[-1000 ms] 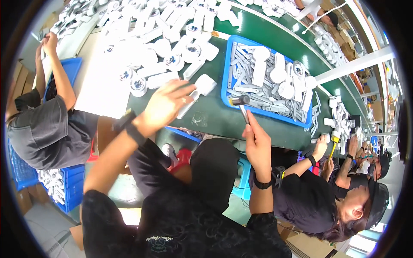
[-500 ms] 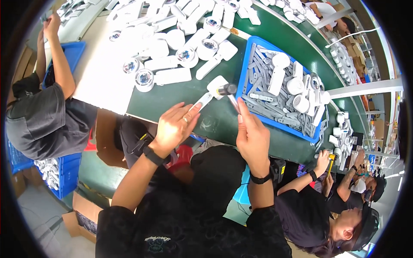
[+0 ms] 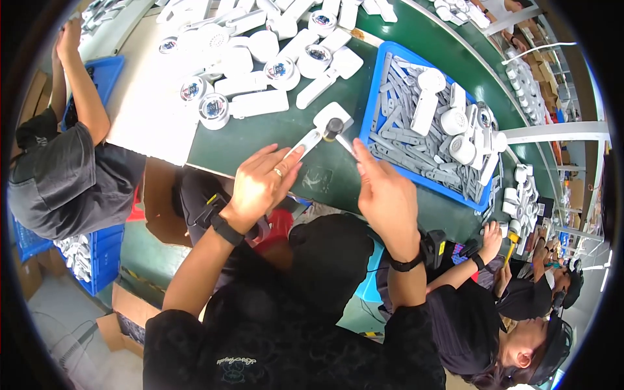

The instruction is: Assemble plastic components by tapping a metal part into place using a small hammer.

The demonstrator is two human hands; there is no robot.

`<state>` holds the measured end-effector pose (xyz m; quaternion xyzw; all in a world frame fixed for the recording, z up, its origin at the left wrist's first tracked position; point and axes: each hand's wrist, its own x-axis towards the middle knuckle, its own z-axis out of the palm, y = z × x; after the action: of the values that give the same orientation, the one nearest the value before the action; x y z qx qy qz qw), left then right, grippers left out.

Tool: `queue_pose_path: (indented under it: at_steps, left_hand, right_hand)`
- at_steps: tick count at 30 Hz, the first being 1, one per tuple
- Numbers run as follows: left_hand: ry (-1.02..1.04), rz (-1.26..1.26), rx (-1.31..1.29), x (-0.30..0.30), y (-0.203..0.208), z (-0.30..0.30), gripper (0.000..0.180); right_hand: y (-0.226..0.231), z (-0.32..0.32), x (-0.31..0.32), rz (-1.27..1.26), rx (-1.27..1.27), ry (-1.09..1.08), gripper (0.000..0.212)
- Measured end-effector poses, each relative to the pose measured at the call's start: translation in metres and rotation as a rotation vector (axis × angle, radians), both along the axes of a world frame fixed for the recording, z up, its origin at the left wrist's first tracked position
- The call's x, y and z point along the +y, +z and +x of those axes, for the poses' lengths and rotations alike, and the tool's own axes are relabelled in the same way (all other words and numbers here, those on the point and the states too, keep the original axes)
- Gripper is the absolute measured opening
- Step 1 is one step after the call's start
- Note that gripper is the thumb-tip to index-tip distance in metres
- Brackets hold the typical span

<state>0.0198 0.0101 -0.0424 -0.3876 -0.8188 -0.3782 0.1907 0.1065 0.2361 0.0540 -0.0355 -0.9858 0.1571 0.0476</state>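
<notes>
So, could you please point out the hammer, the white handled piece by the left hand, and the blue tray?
Hammer [image 3: 334,127]: head view, on its black head.
White handled piece [image 3: 326,114]: head view, on its broad end.
Blue tray [image 3: 375,91]: head view, on its left rim.

The white device looks smooth plastic, the green tabletop glossy.

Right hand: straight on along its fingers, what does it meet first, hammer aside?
Likely the broad head of the white part, just up and left of the fingertips. Depth is unclear; it might pass above.
</notes>
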Motion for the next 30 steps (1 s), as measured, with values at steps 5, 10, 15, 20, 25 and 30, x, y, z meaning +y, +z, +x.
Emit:
queue_pose_path:
  at_steps: [5, 10, 15, 20, 25, 30]
  left_hand:
    - [0.001, 0.000, 0.021, 0.008, 0.005, 0.000, 0.042]
    - [0.045, -0.009, -0.040, 0.000, 0.004, 0.003, 0.045]
    - [0.255, 0.093, -0.315, 0.013, 0.008, 0.019, 0.041]
    - [0.210, -0.023, -0.208, 0.007, 0.011, 0.015, 0.028]
    - [0.221, 0.012, -0.257, 0.010, 0.008, 0.014, 0.023]
    - [0.286, -0.065, -0.280, 0.006, 0.006, 0.010, 0.026]
  right_hand:
    - [-0.035, 0.000, 0.002, -0.102, 0.207, 0.012, 0.052]
    - [0.010, -0.006, -0.005, -0.074, 0.136, 0.032, 0.047]
    - [0.014, 0.005, -0.013, -0.177, 0.220, 0.165, 0.048]
    - [-0.006, -0.007, -0.009, -0.026, 0.076, 0.206, 0.049]
    - [-0.022, -0.007, -0.005, -0.205, 0.089, 0.181, 0.044]
    - [-0.015, 0.001, 0.016, -0.310, 0.155, 0.224, 0.045]
